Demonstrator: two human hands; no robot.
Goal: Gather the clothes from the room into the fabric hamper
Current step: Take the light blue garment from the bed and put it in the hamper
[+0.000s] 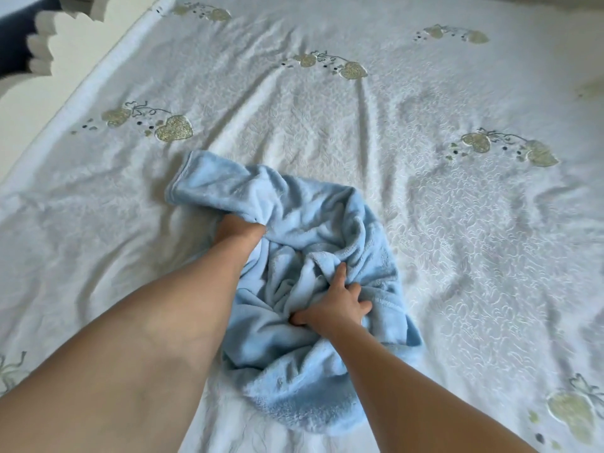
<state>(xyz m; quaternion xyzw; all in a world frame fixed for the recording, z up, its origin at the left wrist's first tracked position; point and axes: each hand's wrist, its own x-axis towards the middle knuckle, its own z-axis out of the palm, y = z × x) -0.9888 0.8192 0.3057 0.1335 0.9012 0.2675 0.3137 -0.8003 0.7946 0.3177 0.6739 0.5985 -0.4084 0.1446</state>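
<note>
A light blue fleece garment (313, 223) lies crumpled in the middle of a bed. My left hand (237, 228) is pushed under a fold at its upper left; the fabric covers the fingers, which grip the cloth. My right hand (333, 304) presses into the bunched middle of the garment, fingers curled into its folds. The fabric hamper is not in view.
The bed is covered by a white quilted bedspread (441, 207) with embroidered green strawberry motifs. Its left edge (98, 83) runs diagonally from the lower left to the top, with pale floor and a scalloped white object (42, 40) beyond it.
</note>
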